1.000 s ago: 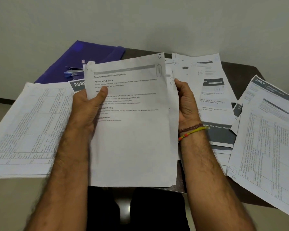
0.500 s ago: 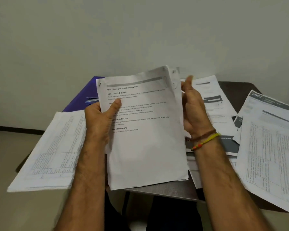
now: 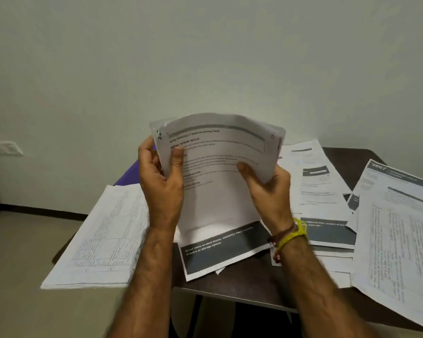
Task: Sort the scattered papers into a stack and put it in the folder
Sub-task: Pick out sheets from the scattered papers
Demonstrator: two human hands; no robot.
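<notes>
We grip the stack (image 3: 220, 167) with both hands, left (image 3: 160, 181) and right (image 3: 266, 189). Thin sheets bow and slide; hold the 2 side edges.

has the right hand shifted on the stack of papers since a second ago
Yes. The right hand was up along the stack's right edge; now it grips lower, thumb across the printed face, bowing the sheets above the table.
</notes>
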